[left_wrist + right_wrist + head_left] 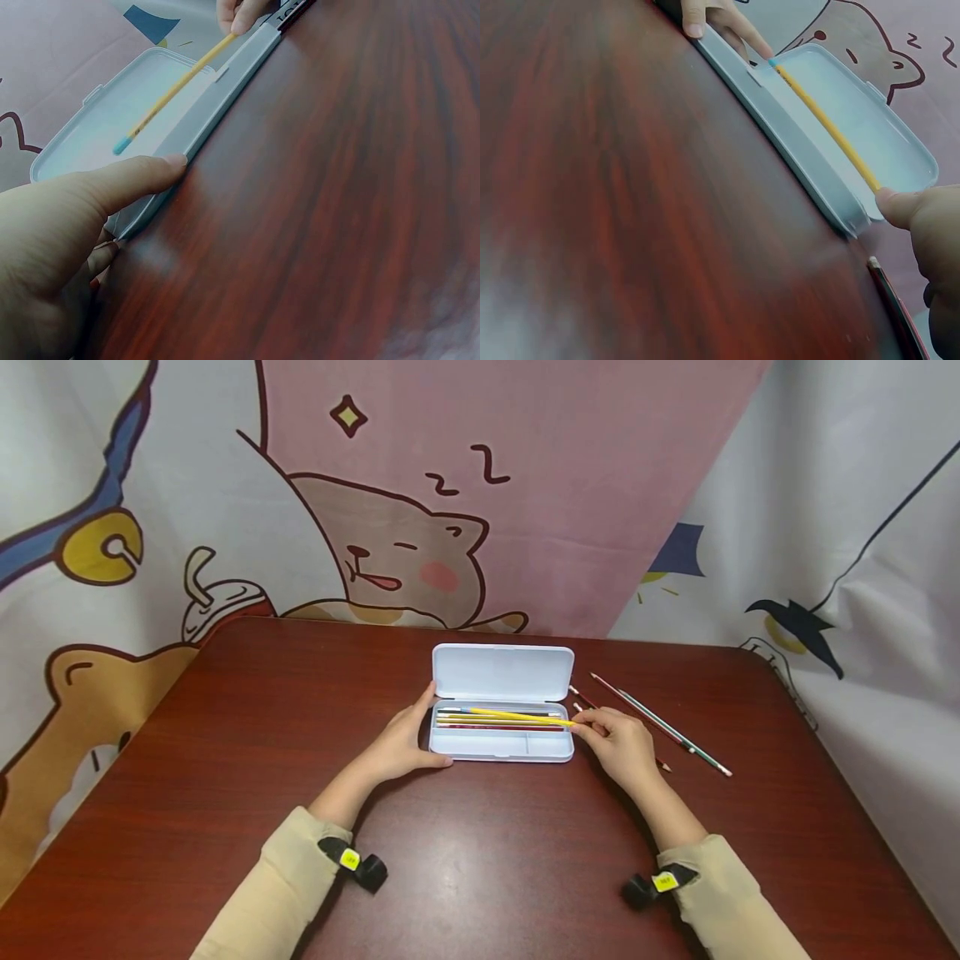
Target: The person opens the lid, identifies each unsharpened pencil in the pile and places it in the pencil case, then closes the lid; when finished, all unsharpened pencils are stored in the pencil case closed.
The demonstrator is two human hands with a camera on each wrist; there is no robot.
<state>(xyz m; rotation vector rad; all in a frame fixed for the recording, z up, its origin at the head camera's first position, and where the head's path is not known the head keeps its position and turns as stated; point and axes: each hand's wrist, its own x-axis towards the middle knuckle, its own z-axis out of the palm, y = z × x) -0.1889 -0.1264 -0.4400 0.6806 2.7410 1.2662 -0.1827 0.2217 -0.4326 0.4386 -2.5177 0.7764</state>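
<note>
A white pencil case (pixel 480 745) lies with its lid (pixel 502 671) raised on the table, several pencils in its back compartment. My left hand (pixel 397 743) holds the case's left end, thumb along the front wall and fingers round the side. At the right end, my right hand (pixel 621 747) pinches a yellow pencil (pixel 517 717) between thumb and fingers. That pencil slants above the case, its blue end (pixel 122 145) toward the left hand. In the right wrist view, the thumb (pixel 900 208) presses on the pencil's near end.
Several loose pencils lie right of the case, among them a green-and-white pencil (pixel 675 732) and a dark red one (pixel 637 710). Some are partly hidden by the right hand. A printed curtain (pixel 570 527) hangs behind the brown table (pixel 300 693).
</note>
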